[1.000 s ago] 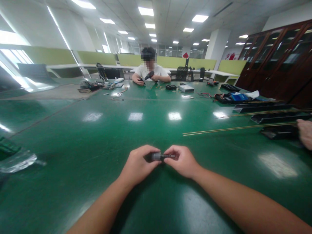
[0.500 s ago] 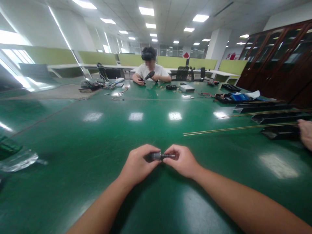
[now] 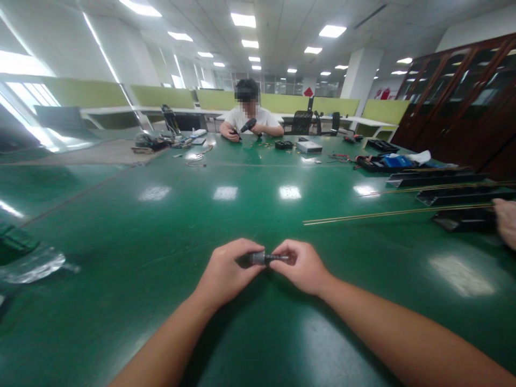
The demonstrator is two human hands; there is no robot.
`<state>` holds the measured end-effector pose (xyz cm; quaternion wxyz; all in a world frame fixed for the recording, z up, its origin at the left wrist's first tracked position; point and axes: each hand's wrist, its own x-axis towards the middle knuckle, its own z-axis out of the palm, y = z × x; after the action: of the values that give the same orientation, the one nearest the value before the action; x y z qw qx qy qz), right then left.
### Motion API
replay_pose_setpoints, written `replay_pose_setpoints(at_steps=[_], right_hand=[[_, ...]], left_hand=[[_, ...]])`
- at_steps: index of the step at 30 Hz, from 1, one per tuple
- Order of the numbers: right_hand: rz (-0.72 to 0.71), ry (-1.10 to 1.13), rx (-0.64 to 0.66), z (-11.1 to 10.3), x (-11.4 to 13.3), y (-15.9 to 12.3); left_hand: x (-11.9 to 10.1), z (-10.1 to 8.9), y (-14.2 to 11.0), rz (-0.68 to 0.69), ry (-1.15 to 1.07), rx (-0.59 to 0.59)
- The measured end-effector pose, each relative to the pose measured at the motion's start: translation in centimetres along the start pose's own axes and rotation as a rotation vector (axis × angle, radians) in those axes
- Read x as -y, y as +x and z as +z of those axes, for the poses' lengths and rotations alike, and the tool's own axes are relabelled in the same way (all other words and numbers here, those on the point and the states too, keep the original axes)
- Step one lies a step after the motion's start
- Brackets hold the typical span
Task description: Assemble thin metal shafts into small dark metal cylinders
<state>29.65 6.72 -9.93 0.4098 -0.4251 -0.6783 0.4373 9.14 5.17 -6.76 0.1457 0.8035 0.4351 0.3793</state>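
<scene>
Low in the middle of the view, both my hands meet over the green table point(image 3: 161, 236). My left hand point(image 3: 226, 271) is closed around the thicker grey end of a small dark cylindrical part point(image 3: 258, 258). My right hand point(image 3: 300, 266) pinches the thin black shaft point(image 3: 278, 258) that sticks out of that part to the right. Both hands rest just above the table top, and their fingers hide most of the part.
Long thin brass rods point(image 3: 395, 213) and black trays point(image 3: 463, 219) lie to the right, where another person's hand point(image 3: 506, 221) shows at the edge. A clear plastic bag point(image 3: 30, 266) lies at the left. A person in white point(image 3: 250, 118) sits across, among tools.
</scene>
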Motion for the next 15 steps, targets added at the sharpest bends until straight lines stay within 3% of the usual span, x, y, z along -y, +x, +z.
replay_pose_setpoints(at_steps=[15], right_hand=[[0.008, -0.023, -0.038, 0.0, 0.31, -0.05]], left_hand=[[0.35, -0.62, -0.05, 0.006, 0.033, -0.033]])
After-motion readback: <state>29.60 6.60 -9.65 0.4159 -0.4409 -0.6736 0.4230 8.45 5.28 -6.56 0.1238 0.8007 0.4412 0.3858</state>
